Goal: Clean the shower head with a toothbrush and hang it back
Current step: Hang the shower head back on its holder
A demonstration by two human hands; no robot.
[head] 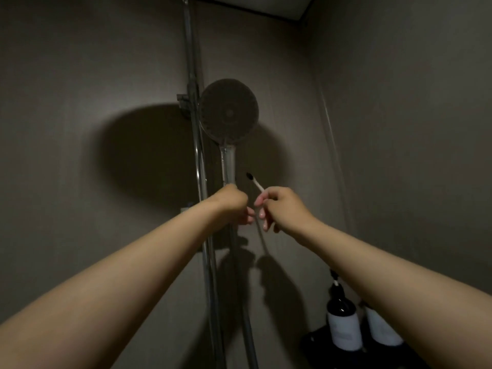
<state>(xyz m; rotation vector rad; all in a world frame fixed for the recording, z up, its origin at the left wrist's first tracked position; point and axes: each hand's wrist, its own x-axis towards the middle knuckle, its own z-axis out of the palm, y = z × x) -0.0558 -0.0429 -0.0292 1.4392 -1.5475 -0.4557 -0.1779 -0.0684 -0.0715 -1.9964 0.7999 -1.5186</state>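
Note:
A round shower head (229, 111) with a clear handle stands upright in front of the wall, its spray face turned toward me. My left hand (234, 205) grips the lower end of the handle. My right hand (279, 209) holds a white toothbrush (257, 183) with dark bristles, its head pointing up and left, a short way right of the handle and below the spray face. The bristles touch nothing. The hose (246, 302) hangs down from under my left hand.
A chrome riser rail (193, 75) with a bracket (183, 101) runs up the wall just left of the shower head. Two dark pump bottles (343, 323) with white labels stand on a black corner shelf (311, 342) at the lower right. Grey walls meet in a corner on the right.

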